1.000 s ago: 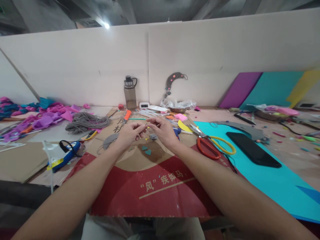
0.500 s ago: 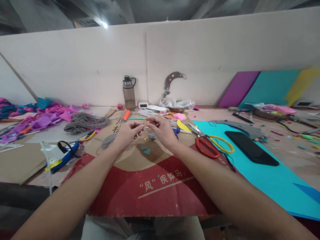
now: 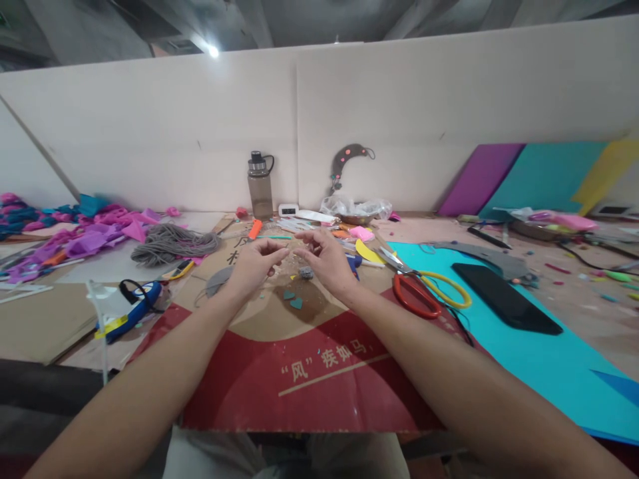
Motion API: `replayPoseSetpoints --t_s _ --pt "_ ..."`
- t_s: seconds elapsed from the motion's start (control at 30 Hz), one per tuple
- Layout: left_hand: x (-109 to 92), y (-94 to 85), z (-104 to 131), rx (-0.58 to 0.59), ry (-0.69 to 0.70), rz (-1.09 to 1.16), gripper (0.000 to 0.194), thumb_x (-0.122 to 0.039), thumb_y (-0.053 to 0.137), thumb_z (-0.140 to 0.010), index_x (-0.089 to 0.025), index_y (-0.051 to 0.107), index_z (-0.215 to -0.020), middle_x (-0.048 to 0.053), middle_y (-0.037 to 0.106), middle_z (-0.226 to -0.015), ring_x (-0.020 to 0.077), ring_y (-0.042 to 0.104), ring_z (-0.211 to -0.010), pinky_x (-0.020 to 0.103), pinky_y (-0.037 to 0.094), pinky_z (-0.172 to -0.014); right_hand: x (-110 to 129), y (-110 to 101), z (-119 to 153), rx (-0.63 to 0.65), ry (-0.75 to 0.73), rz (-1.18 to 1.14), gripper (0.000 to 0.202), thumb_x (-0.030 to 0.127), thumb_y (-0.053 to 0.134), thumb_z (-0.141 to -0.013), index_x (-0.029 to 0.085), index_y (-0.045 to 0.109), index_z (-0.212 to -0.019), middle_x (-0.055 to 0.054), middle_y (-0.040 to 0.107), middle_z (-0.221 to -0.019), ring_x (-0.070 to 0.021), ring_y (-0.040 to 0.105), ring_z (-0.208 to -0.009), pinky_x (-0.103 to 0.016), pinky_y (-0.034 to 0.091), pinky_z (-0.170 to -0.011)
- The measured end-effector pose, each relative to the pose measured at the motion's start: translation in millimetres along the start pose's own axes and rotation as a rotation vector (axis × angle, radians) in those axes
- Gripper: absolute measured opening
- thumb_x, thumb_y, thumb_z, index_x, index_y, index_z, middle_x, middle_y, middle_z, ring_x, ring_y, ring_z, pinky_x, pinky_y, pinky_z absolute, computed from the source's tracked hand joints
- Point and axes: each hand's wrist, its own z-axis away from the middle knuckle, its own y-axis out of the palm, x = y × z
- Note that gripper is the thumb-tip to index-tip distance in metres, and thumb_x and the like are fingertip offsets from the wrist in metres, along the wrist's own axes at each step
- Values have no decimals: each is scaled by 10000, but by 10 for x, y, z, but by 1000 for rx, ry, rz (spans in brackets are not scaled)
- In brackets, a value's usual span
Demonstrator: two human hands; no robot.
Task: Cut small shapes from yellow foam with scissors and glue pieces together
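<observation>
My left hand [image 3: 257, 266] and my right hand [image 3: 324, 261] are raised close together over a red and brown cardboard sheet [image 3: 349, 392]. Thumb and index finger are pinched on each hand; what lies between the fingertips is too small to make out. A small grey bundle [image 3: 305, 273] is just below my right hand's fingers. Two teal heart-shaped pieces [image 3: 296, 303] lie on the cardboard under the hands. To the left, a grey round piece [image 3: 218, 282] is partly behind my left wrist.
Scissors [image 3: 417, 296] with red and yellow handles and a black phone [image 3: 506, 298] lie at the right on a cyan sheet [image 3: 544, 362]. Grey cord [image 3: 174, 244], a blue glue gun [image 3: 137, 309] and purple scraps are left. A bottle [image 3: 260, 186] stands behind.
The whole view has shifted slightly, so things appear a little further right. Both hands keep nearly the same pinched pose.
</observation>
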Motion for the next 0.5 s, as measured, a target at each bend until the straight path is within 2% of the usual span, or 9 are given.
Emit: replayPoseSetpoints --t_s 0.5 --pt "32 -14 -12 85 -20 -101 266 -429 681 -709 -174 666 -783 -10 571 -673 74 451 -517 212 345 -458 -22 4 2 20 -52 9 164 270 628 -832 202 678 -972 -41 556 -875 -154 520 -755 -293 436 -679"
